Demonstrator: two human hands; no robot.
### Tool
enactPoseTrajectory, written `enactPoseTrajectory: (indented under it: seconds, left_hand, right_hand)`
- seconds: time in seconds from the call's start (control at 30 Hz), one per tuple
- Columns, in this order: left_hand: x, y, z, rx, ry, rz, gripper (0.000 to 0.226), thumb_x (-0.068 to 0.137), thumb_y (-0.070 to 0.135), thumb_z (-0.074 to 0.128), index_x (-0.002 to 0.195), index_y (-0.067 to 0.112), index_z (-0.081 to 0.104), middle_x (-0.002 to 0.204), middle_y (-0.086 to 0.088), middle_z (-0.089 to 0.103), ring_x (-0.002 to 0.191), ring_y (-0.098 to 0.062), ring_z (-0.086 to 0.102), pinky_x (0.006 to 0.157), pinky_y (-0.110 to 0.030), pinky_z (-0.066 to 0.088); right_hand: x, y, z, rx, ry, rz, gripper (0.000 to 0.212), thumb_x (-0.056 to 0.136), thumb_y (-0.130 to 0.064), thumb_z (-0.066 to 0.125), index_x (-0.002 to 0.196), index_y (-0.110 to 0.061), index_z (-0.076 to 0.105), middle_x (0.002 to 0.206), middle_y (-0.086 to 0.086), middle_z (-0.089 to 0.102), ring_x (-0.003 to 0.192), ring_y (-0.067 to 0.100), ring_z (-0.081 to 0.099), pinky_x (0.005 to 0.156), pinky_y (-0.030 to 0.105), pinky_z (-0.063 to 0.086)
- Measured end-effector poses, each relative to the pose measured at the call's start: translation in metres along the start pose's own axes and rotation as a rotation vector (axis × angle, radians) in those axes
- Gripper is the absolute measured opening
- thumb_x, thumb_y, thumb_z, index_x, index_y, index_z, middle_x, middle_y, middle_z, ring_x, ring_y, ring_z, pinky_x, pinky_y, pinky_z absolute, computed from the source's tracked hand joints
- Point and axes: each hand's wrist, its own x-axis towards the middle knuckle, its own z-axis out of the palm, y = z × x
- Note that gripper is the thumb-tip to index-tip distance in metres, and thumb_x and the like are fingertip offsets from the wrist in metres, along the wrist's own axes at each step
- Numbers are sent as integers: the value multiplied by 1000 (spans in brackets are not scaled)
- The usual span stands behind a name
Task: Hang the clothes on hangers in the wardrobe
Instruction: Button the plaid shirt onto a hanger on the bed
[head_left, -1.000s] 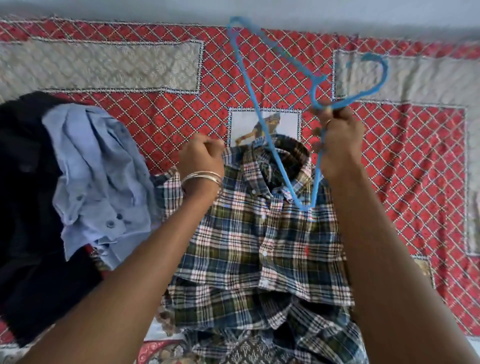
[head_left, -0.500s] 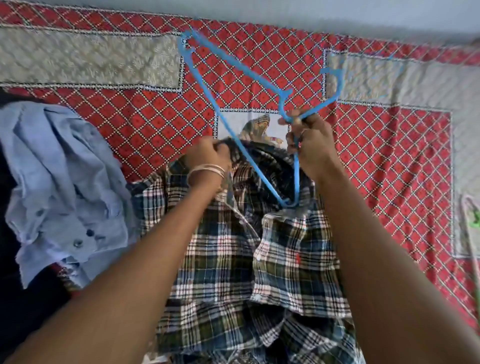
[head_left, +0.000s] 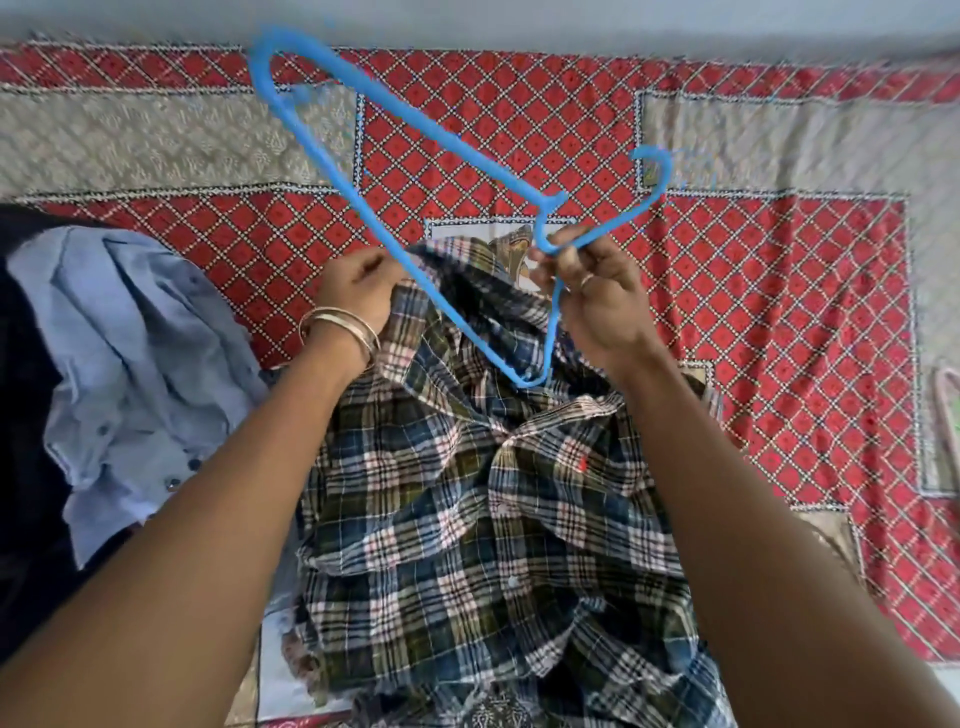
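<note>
Plaid shirt (head_left: 483, 499) lies mid-frame on the bed, collar at 12 o'clock, blue hanger (head_left: 415, 150) going in.

Right hand (head_left: 597, 301) grips the hanger at its neck, hook out toward 1 o'clock; its long bar runs from 11 down to 5, low tip just inside the collar. Left hand (head_left: 358, 286) pinches the collar edge at 9 o'clock of that tip, holding it open. Light blue shirt (head_left: 140, 374) crowds 9 o'clock; red patterned bedspread (head_left: 779, 312) is open toward 3.

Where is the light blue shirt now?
The light blue shirt lies crumpled on the left of the head view, on dark clothing, beside the plaid shirt.
</note>
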Motion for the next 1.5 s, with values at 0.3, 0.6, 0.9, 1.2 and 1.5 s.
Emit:
enactPoseTrajectory:
  seconds: [0.3, 0.6, 0.9, 1.2, 1.5]
  left_hand:
    - [11, -8, -43, 222, 170, 140, 8, 91, 8, 59, 90, 7, 67, 67, 5, 55, 66, -2, 43, 53, -21, 30]
    - [0, 8, -24, 920, 85, 441, 28, 90, 28, 58, 99, 6, 73, 90, -27, 69, 82, -42, 63, 68, -43, 47]
    - [-4, 45, 44, 848, -40, 518, 30, 94, 31, 52, 97, 8, 71, 89, -20, 69, 84, -36, 62, 69, -42, 44]
    - [-25, -10, 38, 578, 300, 6, 41, 91, 38, 58, 119, 9, 60, 111, -12, 64, 104, -29, 59, 82, -38, 45]
    - [-108, -77, 27, 823, 332, -673, 99, 68, 62, 73, 132, -1, 33, 142, -26, 29, 127, -45, 35, 99, -60, 35]
  right_hand:
    - [-12, -17, -41, -493, -15, 69, 18, 93, 11, 47, 92, -3, 57, 67, -6, 69, 53, 6, 55, 51, 20, 44]
    - [-55, -26, -56, -1210, 40, 195, 23, 86, 5, 58, 87, -16, 67, 69, -3, 64, 66, 16, 58, 64, 20, 39]
    - [20, -54, 6, -1377, -116, 144, 12, 91, -11, 60, 97, -7, 69, 89, 5, 69, 82, 19, 58, 72, 26, 41]
    - [18, -23, -14, -1367, 463, -221, 47, 88, -7, 59, 133, -14, 49, 124, 3, 60, 119, 27, 45, 93, 36, 32]
    - [-136, 46, -56, -1197, 987, 571, 71, 78, -52, 71, 124, -4, 44, 125, 21, 51, 116, 38, 47, 89, 44, 40]
